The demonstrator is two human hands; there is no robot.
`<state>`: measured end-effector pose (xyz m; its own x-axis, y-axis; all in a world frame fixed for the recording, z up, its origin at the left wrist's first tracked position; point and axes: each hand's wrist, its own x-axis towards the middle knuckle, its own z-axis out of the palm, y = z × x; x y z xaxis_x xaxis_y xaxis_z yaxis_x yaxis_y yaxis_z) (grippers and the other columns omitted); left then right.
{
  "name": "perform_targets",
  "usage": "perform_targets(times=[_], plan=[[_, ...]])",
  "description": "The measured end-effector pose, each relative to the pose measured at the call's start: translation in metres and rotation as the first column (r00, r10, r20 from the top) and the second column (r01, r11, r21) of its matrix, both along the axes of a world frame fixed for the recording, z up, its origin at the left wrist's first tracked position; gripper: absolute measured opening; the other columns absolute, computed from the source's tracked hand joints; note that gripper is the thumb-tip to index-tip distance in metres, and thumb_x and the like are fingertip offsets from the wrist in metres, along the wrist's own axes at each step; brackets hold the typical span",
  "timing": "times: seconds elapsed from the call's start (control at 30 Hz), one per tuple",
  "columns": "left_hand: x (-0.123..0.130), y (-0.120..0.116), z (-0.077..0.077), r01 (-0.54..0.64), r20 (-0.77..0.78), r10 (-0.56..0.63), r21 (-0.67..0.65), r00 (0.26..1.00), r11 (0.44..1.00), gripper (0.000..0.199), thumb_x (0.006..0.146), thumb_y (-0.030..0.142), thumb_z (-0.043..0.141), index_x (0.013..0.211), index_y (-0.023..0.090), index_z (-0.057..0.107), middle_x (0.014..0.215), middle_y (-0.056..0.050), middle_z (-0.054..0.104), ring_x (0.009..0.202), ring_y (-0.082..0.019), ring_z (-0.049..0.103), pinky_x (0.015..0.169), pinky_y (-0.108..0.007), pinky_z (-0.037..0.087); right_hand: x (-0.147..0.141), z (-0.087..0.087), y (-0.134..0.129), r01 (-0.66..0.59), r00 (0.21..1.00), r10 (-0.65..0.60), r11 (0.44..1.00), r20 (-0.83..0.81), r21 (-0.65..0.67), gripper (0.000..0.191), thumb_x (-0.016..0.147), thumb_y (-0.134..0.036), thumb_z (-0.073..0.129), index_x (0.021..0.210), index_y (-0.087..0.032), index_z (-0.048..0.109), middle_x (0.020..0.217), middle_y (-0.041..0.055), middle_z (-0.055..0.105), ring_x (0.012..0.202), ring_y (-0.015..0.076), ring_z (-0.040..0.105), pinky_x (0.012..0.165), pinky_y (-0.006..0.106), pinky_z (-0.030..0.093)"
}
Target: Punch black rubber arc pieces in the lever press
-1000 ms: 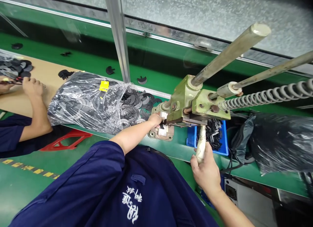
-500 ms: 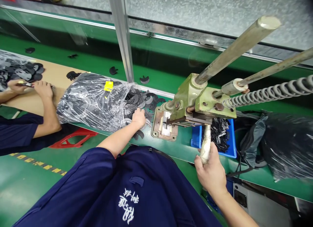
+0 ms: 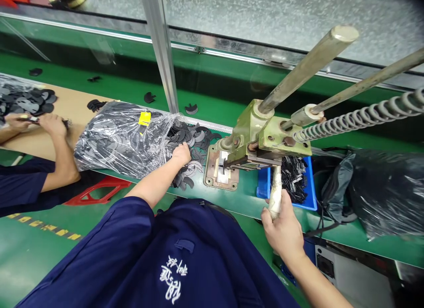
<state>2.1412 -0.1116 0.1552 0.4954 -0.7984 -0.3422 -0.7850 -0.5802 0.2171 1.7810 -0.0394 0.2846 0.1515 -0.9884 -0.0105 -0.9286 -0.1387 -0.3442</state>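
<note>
My left hand [image 3: 181, 154] rests palm down on a loose pile of black C-shaped flat pieces [image 3: 192, 140], its fingers hidden among them, so I cannot tell whether it holds one. To its right stands a green manual hand press [image 3: 261, 135] with a worn metal die plate [image 3: 221, 173] at its base. My right hand [image 3: 283, 230] is closed around the press's white-wrapped lever handle [image 3: 275, 193]. Beside the pile lies a clear plastic bag of grey-black pieces [image 3: 115, 140] bearing a yellow label [image 3: 145, 118].
A blue crate [image 3: 264, 184] of black pieces stands behind the handle, with a black bag [image 3: 384, 188] to its right. A co-worker's hands [image 3: 54, 124] work at a tan cardboard sheet [image 3: 66, 109] at left. An aluminium post [image 3: 161, 47] rises from the green bench.
My left hand has moved from the press die leftward onto the pile of black pieces. My right hand stays on the handle.
</note>
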Motion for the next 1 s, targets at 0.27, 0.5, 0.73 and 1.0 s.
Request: perform_targets(times=[0.27, 0.5, 0.73, 1.0], plan=[[-0.015, 0.001, 0.004, -0.374, -0.622, 0.162, -0.226, 0.766, 0.899, 0.019, 0.088, 0.018, 0.056, 0.107, 0.016, 0.059, 0.094, -0.009, 0.067, 0.087, -0.016, 0.066, 0.082, -0.026, 0.050, -0.001, -0.002, 0.000, -0.008, 1.000, 0.008, 1.000, -0.016, -0.019, 0.072, 0.083, -0.041, 0.045, 0.147, -0.016, 0.026, 0.113, 0.0124, 0.065, 0.092, 0.0294, 0.065, 0.073, 0.039, 0.051], [-0.080, -0.008, -0.006, -0.382, -0.964, 0.150, 0.057, 0.219, 0.923, 0.017, 0.082, 0.026, 0.068, 0.084, 0.014, 0.057, 0.069, 0.001, 0.061, 0.058, -0.006, 0.060, 0.060, -0.019, 0.050, 0.001, 0.000, 0.000, 0.018, 1.000, -0.018, 1.000, -0.008, 0.003, 0.074, 0.082, -0.040, 0.046, 0.147, -0.012, 0.026, 0.116, 0.0138, 0.064, 0.100, 0.0306, 0.063, 0.080, 0.040, 0.051], [-0.097, -0.018, -0.015, -0.323, -0.950, 0.214, 0.134, 0.228, 0.937, 0.020, 0.081, 0.028, 0.069, 0.086, 0.013, 0.057, 0.073, -0.001, 0.063, 0.059, -0.008, 0.059, 0.061, -0.022, 0.055, 0.000, 0.000, 0.001, 0.005, 1.000, -0.005, 1.000, 0.010, -0.025, 0.071, 0.082, -0.038, 0.046, 0.147, -0.014, 0.028, 0.114, 0.0137, 0.065, 0.097, 0.0303, 0.065, 0.079, 0.040, 0.053], [-0.098, -0.029, -0.023, -0.293, -0.930, 0.229, 0.142, 0.288, 0.945, 0.021, 0.081, 0.030, 0.068, 0.090, 0.013, 0.059, 0.079, -0.003, 0.065, 0.062, -0.010, 0.062, 0.063, -0.023, 0.057, 0.000, -0.001, 0.002, 0.013, 1.000, -0.013, 1.000, -0.004, -0.012, 0.072, 0.083, -0.039, 0.045, 0.147, -0.012, 0.027, 0.116, 0.0142, 0.065, 0.100, 0.0307, 0.064, 0.080, 0.040, 0.052]])
